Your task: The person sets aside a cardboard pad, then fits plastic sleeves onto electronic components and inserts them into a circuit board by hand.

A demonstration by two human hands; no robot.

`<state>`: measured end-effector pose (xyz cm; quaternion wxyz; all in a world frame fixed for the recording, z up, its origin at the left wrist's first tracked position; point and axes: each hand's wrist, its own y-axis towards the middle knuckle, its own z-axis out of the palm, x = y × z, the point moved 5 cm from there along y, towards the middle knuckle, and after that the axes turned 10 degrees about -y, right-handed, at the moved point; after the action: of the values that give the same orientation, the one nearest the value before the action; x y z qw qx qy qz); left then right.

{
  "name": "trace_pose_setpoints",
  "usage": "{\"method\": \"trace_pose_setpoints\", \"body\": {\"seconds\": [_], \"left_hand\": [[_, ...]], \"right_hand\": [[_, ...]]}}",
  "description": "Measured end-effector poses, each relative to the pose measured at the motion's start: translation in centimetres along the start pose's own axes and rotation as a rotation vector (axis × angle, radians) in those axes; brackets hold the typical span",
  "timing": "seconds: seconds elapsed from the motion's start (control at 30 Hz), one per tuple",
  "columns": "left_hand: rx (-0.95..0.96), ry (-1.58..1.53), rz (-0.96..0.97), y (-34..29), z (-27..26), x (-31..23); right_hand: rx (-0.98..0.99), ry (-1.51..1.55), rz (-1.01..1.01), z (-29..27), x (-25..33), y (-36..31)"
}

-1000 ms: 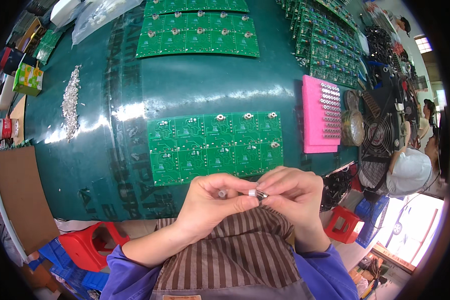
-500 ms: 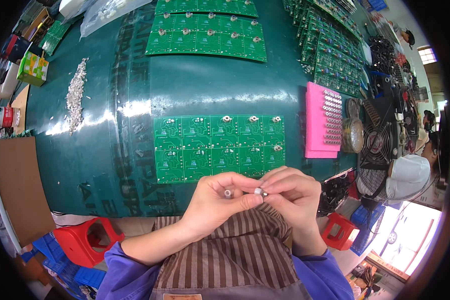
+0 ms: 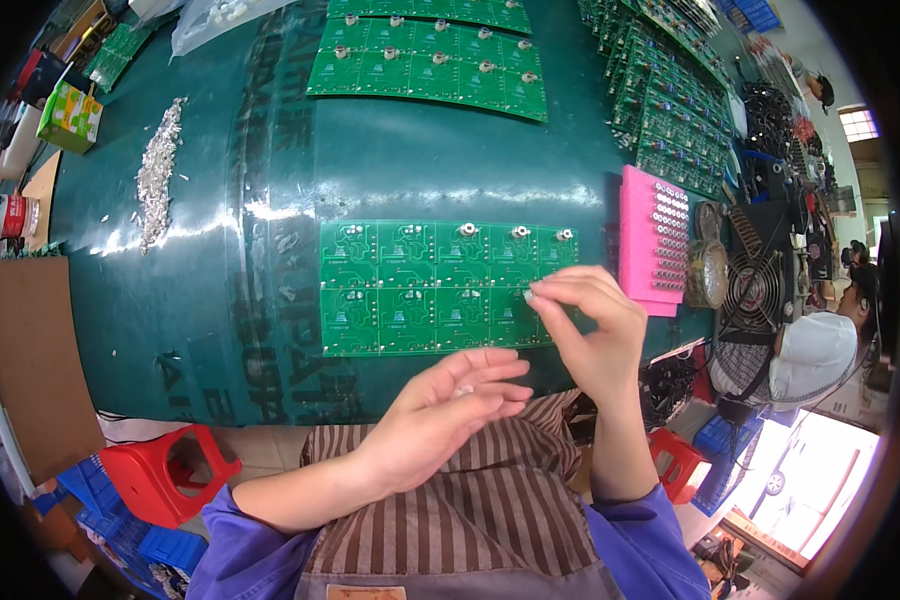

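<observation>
A green circuit board (image 3: 407, 322) lies on the table in front of me, with small metal cylindrical connectors (image 3: 519, 233) standing along its far right edge. Over the board's right side, my right hand (image 3: 600, 325) is closed in a pinch. A tiny pale part (image 3: 529, 295) shows at its fingertips; the rest of that part is hidden. My left hand (image 3: 440, 410) is half curled, palm inward, just off the board's near edge. Between its thumb and fingers a small white piece (image 3: 464, 391) partly shows.
A pink foam block (image 3: 642, 240) with rows of metal connectors stands to the right. More green boards (image 3: 425, 75) lie at the far side, and stacked populated boards (image 3: 670, 125) fill the far right. Loose silvery bits (image 3: 157, 175) form a pile at left. A fan (image 3: 753, 285) stands beyond the foam.
My hands have parted. The right one has moved forward over the board with a small part in its pinch; the left has stayed near the edge, its fingers straighter.
</observation>
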<state>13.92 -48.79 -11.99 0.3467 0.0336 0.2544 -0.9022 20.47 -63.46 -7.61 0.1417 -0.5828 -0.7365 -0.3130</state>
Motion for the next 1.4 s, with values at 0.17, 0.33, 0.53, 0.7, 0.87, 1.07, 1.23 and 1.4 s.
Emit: {"method": "trace_pose_setpoints", "body": {"seconds": [0.17, 0.33, 0.53, 0.7, 0.87, 1.07, 1.23, 1.4], "left_hand": [[0.002, -0.065, -0.033, 0.1, -0.4, 0.7], [0.012, -0.07, -0.106, 0.0, 0.1, 0.1], [-0.006, 0.056, -0.169, -0.1, -0.3, -0.3], [-0.054, 0.191, -0.192, -0.2, -0.5, 0.1], [-0.068, 0.105, -0.151, 0.1, -0.7, 0.3], [-0.047, 0.129, -0.078, 0.2, -1.0, 0.1], [-0.093, 0.145, -0.035, 0.5, -1.3, -0.1], [-0.085, 0.147, -0.024, 0.6, -1.3, -0.2]], "right_hand": [[0.03, -0.077, -0.004, 0.8, -0.3, 0.5], [0.071, -0.151, -0.056, 0.9, 0.1, 1.0], [0.026, -0.105, -0.02, 1.1, -0.3, 0.7], [0.009, -0.129, -0.046, 1.1, -0.1, 0.4], [-0.007, -0.151, -0.048, 1.2, 0.2, 0.4], [0.018, -0.159, -0.088, 1.1, 0.6, 0.7], [0.106, -0.206, -0.105, 1.2, 0.9, 1.1], [0.13, -0.176, -0.084, 1.2, 0.6, 1.6]]}}
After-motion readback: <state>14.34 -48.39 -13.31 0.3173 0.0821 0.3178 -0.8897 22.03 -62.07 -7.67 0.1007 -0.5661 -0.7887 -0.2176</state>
